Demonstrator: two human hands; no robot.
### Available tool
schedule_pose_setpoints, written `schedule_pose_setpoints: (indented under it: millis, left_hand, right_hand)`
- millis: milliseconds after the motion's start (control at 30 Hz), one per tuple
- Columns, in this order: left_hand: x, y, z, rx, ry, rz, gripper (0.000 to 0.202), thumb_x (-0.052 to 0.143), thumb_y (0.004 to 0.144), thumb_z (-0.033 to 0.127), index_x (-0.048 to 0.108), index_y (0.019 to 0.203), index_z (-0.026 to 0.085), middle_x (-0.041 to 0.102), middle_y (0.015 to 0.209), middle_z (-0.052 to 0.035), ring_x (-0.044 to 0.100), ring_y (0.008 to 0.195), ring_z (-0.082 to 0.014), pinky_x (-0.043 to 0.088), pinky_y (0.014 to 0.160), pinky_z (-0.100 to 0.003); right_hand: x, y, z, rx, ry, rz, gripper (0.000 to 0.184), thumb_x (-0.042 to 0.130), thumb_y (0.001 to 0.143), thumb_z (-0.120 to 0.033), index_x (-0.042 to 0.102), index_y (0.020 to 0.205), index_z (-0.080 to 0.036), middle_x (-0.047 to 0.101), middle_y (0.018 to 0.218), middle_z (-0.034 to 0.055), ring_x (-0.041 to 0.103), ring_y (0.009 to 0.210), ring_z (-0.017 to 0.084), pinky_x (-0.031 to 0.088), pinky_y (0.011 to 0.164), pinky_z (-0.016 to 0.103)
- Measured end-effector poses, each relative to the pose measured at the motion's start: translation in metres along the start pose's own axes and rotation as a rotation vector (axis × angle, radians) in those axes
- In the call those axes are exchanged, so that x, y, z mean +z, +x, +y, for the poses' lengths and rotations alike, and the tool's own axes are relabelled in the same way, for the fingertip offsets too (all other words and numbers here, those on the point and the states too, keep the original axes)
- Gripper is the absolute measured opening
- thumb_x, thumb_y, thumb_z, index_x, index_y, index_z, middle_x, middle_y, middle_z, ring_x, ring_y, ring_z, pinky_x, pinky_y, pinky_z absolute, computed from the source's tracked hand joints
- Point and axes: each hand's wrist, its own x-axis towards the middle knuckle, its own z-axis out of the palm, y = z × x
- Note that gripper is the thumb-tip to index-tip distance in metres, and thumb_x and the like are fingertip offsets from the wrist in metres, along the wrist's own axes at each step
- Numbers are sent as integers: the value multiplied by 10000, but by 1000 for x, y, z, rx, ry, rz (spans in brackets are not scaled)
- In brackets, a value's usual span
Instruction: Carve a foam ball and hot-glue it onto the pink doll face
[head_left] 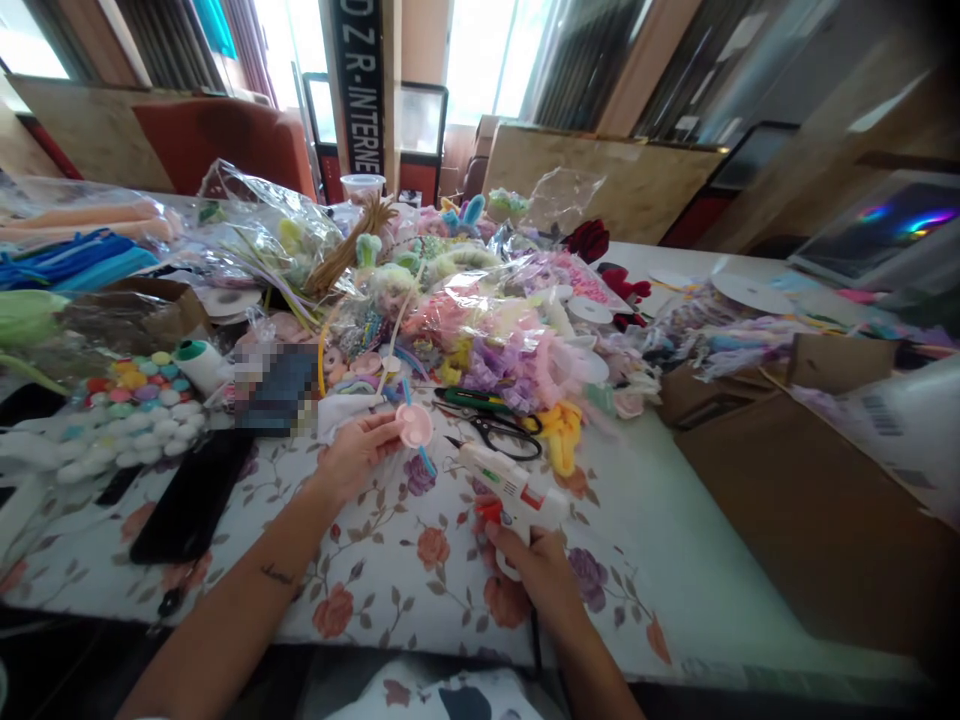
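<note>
Pink disc (415, 427) in left hand (355, 456), near glue gun (510, 483) (in right hand (538, 568)).

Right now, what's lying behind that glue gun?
Beyond the glue gun, held in the right hand, lie black-handled scissors, a green tool and a yellow fuzzy piece. The gun's body covers part of the floral tablecloth, so anything there is hidden.
</note>
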Motion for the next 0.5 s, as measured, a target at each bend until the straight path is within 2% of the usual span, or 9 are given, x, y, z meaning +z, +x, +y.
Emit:
schedule_pose_setpoints:
  millis: [167, 367, 500]
  left_hand:
    - [-3, 0, -3, 108, 11, 52, 421, 844, 600, 305, 740, 982, 161, 727, 1000, -79, 666, 833, -176, 544, 793, -286]
    - [-3, -4, 4, 237, 210, 101, 488, 826, 608, 391, 736, 1019, 144, 739, 935, -79, 665, 768, -187, 543, 682, -266]
    - [-5, -9, 10, 358, 362, 139, 476, 808, 624, 406, 740, 1014, 141, 740, 864, -65, 665, 742, -191, 531, 651, -260]
  right_hand:
    - [-2, 2, 1, -3, 21, 7, 325, 731, 667, -379, 710, 936, -199, 675, 700, 32, 531, 473, 133, 392, 414, 238]
    - [-1, 0, -1, 4, 20, 18, 352, 735, 657, -395, 705, 939, -187, 665, 689, 31, 536, 487, 138, 401, 421, 239]
    - [5, -4, -2, -47, -14, 46, 388, 721, 675, -412, 694, 968, -160, 638, 638, 17, 518, 478, 128, 393, 422, 232]
